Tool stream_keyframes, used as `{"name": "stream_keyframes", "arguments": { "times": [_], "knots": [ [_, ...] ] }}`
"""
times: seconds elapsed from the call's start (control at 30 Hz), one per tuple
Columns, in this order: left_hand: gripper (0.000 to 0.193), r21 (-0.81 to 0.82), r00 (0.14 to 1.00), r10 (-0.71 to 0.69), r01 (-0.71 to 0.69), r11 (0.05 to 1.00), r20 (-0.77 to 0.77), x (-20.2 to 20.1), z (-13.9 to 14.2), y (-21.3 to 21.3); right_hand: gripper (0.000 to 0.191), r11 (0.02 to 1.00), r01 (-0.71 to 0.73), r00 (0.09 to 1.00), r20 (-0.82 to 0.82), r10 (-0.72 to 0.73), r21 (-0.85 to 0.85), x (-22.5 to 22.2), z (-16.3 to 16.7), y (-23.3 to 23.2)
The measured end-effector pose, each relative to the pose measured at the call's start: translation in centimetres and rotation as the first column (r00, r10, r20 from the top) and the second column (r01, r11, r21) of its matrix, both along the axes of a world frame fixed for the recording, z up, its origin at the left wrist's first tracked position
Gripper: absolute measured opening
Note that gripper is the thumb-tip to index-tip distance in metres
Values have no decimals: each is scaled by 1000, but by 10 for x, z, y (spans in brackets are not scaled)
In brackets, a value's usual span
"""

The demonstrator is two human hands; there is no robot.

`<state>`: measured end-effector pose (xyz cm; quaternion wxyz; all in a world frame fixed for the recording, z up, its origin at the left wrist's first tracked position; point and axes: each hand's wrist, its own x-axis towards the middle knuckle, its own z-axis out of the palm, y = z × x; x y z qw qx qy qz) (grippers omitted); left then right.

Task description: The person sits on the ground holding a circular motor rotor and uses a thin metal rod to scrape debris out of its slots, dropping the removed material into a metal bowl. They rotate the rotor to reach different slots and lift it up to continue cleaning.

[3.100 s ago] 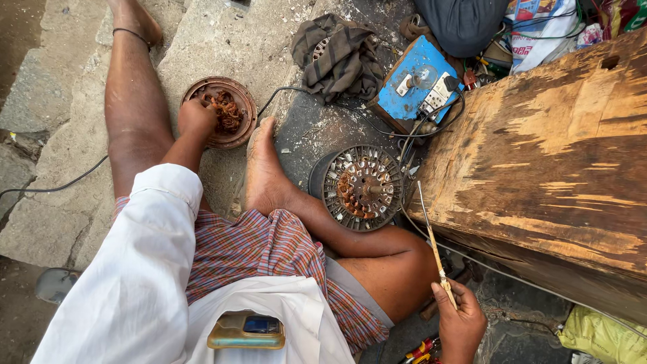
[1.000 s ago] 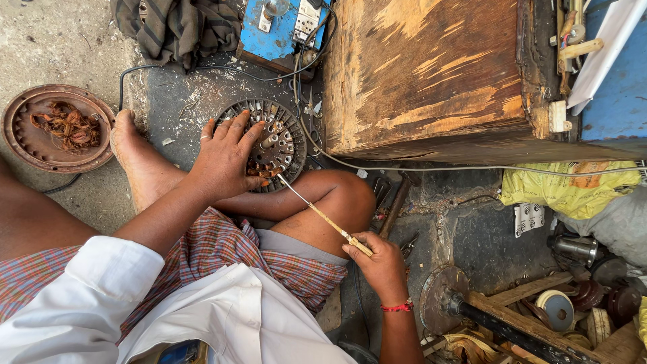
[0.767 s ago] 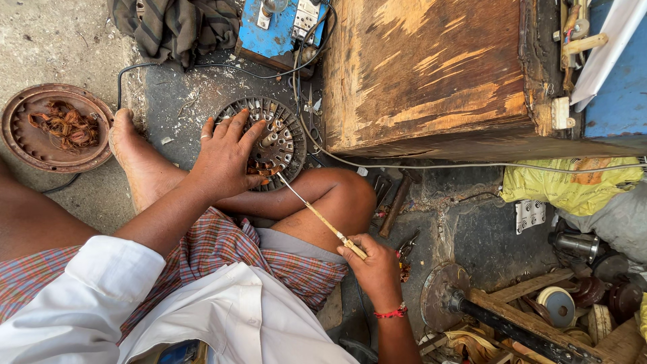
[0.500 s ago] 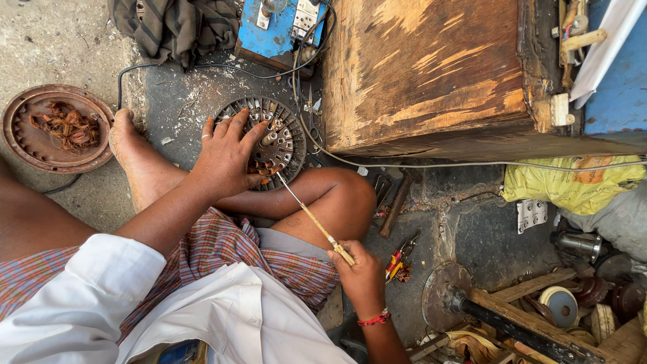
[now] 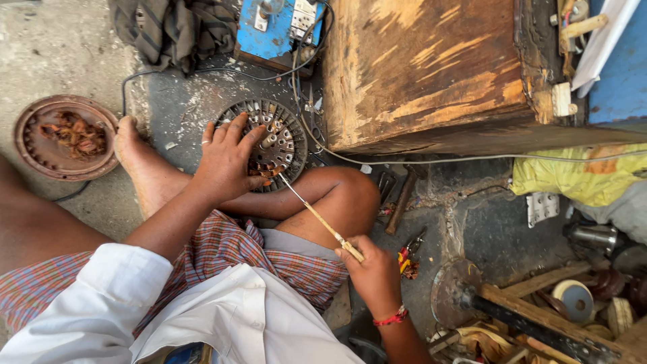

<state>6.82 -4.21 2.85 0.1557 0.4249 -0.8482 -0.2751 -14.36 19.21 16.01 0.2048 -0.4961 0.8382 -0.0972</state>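
Observation:
My left hand (image 5: 229, 158) lies with spread fingers on a round slotted metal motor core (image 5: 273, 138) that rests on the ground by my folded leg. In my right hand (image 5: 374, 273) I grip a thin yellowish stick (image 5: 317, 219) near its lower end. Its tip points into the copper windings at the core's near edge, just beside my left fingers. A ring sits on one left finger and a red thread band circles my right wrist.
A big worn wooden box (image 5: 431, 67) stands right of the core. A blue switch board (image 5: 276, 27), dark cloth (image 5: 172, 27) and cables lie behind. A rusty round cover with copper scraps (image 5: 64, 138) sits left. Red-handled pliers (image 5: 408, 259) and tools lie right.
Three seconds ago my left hand was at the rusty cover; it now rests on the core. Over the last second my right hand drew the stick slightly down and left.

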Motion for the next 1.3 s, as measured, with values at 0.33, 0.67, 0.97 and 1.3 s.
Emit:
{"name": "stream_keyframes", "arguments": {
  "times": [0.33, 0.67, 0.97, 1.3],
  "knots": [
    [113, 10, 1000, -9, 9, 1000, 17, -3, 1, 2, 23, 999, -46, 996, -74, 46, 12, -4, 11, -7],
    [114, 6, 1000, 1, -1, 1000, 18, -3, 2, 2, 24, 970, 89, 993, 99, -68, -226, 19, -67, 34],
    [111, 1, 1000, 10, -10, 1000, 25, -3, 2, 2, 24, 991, 125, 990, 69, -122, -47, 14, -49, 19],
    [109, -3, 1000, 10, -10, 1000, 2, -4, 1, 3, 24, 998, -7, 1000, 15, 6, 67, -7, 21, -17]
  ]
}}
